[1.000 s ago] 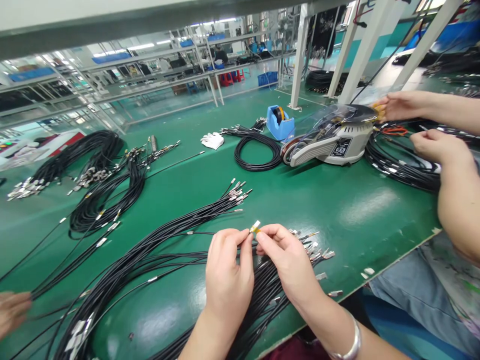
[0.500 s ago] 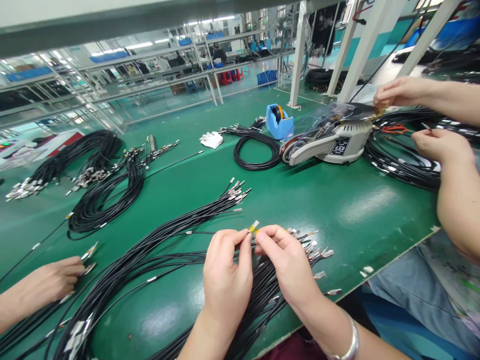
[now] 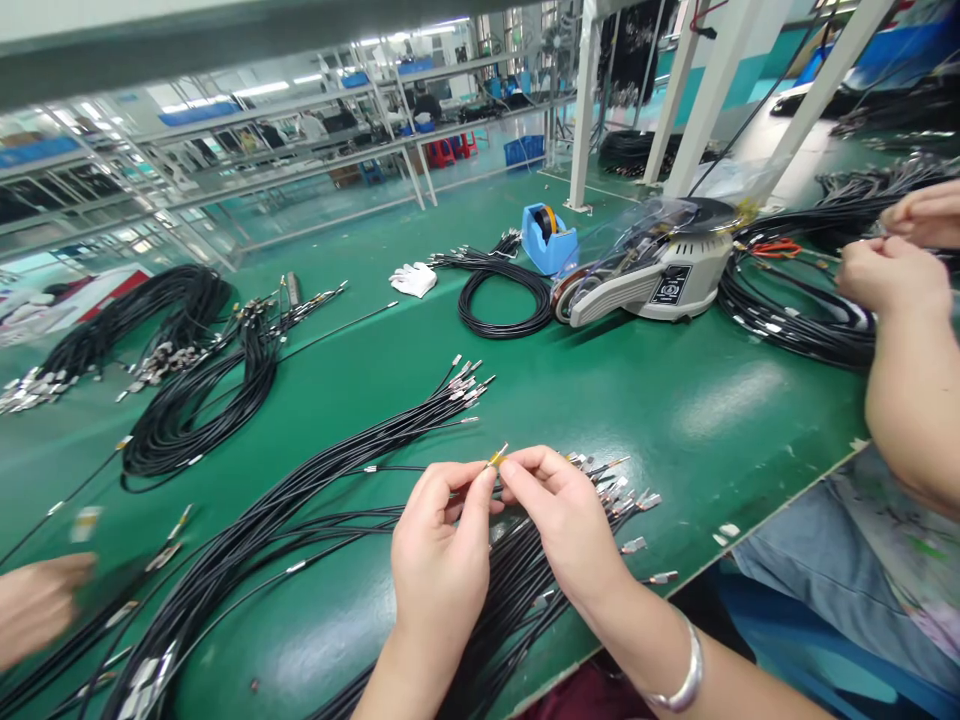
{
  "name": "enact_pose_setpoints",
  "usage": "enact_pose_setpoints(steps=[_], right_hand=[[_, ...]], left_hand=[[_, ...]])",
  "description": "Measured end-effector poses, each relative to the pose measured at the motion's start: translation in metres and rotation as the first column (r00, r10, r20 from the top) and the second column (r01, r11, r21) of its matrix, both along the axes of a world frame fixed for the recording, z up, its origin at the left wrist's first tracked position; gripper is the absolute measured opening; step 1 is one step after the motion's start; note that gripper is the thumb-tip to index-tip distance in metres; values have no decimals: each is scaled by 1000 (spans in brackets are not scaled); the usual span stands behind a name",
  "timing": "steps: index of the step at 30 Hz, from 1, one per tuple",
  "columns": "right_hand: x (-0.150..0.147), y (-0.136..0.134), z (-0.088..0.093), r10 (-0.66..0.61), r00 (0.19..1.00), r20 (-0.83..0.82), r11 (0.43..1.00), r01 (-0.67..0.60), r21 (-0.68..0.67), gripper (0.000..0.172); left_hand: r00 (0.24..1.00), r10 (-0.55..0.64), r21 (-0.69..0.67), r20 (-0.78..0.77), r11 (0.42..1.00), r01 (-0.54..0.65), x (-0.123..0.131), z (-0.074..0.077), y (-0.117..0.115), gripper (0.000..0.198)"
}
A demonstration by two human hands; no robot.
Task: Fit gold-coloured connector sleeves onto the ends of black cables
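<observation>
Just above a bundle of black cables (image 3: 517, 590), my two hands meet fingertip to fingertip. My left hand (image 3: 442, 550) is closed in a pinch on a cable end (image 3: 502, 451) with a silvery tip pointing up and away. Yellow tape (image 3: 496, 459) shows around that end, below the tip. My right hand (image 3: 562, 515), with a silver bangle on its wrist, pinches at the tape from the right. The fingers partly hide the tape and the cable behind it.
A tape dispenser machine (image 3: 667, 280) and a blue tape holder (image 3: 550, 240) stand farther back, near a white glove (image 3: 412, 280) and a cable coil (image 3: 504, 305). Co-workers' hands are at the left (image 3: 41, 605) and right (image 3: 892, 270). More cables (image 3: 300, 480) lie leftward.
My hands stay together, and the cable end between them has turned so its tip shows narrower. The left co-worker's hand has drawn back leftward; the right co-worker's hands have come together away from the machine.
</observation>
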State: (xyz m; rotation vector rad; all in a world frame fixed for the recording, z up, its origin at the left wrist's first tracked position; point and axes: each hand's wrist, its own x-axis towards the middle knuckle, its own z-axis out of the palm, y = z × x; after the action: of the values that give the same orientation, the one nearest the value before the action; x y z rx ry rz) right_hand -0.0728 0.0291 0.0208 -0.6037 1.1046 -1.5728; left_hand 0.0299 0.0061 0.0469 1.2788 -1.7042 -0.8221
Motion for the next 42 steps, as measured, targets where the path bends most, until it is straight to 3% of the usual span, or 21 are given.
enact_pose_setpoints(steps=[7, 20, 25, 37, 42], right_hand=[[-1, 0, 4, -10, 1000, -24, 1000, 10, 19, 24], [-1, -2, 6, 21, 999, 31, 1000, -20, -21, 22], [-3, -3, 5, 65, 996, 63, 996, -61, -65, 22], [-14, -3, 5, 120, 989, -83, 978, -132, -159, 13], [-18, -3, 5, 162, 980, -116, 956, -185, -228, 11]], left_hand=[[974, 22, 269, -224, 962, 40, 0, 2, -3, 19], [896, 25, 461, -443, 864, 204, 6, -3, -7, 21], [865, 7, 507, -501, 813, 287, 8, -2, -11, 19], [821, -80, 483, -566, 774, 409, 10, 8, -10, 20], [778, -141, 489, -612, 705, 513, 15, 11, -12, 22]])
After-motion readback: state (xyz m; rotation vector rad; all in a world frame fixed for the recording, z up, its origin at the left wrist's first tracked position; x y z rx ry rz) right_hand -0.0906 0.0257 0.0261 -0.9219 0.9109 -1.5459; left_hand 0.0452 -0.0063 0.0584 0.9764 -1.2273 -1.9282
